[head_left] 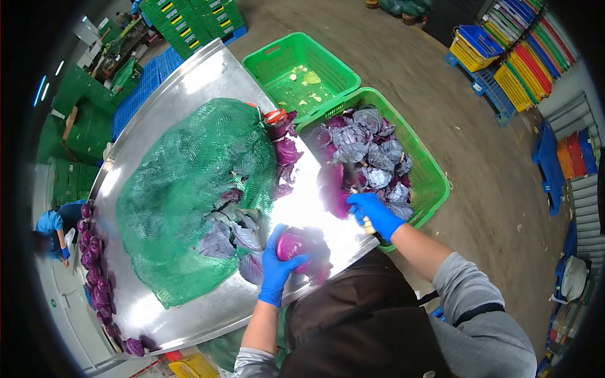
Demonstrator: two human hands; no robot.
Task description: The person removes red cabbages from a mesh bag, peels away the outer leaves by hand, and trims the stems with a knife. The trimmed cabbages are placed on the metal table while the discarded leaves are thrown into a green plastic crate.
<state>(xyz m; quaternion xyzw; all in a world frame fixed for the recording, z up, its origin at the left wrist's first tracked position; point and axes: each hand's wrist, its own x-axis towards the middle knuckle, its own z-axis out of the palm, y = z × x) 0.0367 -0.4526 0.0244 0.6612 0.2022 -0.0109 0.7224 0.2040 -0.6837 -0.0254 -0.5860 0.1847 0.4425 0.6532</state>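
Note:
My left hand (280, 264), in a blue glove, is closed round a red cabbage (292, 244) over the near edge of the metal table (233, 318). My right hand (373, 214), gloved too, grips a knife (367, 225) by its pale handle; its blade is blurred. Purple leaves (334, 186) smear with motion just left of the knife. A green mesh bag (170, 189) lies spread on the table with loose leaves (217, 239) at its open side. Beyond the knife, a green crate (432, 183) holds a heap of cabbage leaves (372, 148).
Another green crate (261, 60) with a few leaf scraps stands behind the first. Several trimmed cabbages (94, 277) line the table's left edge. A co-worker (53, 223) in blue is at far left. Stacked green crates (189, 28) and blue pallets (148, 94) stand behind.

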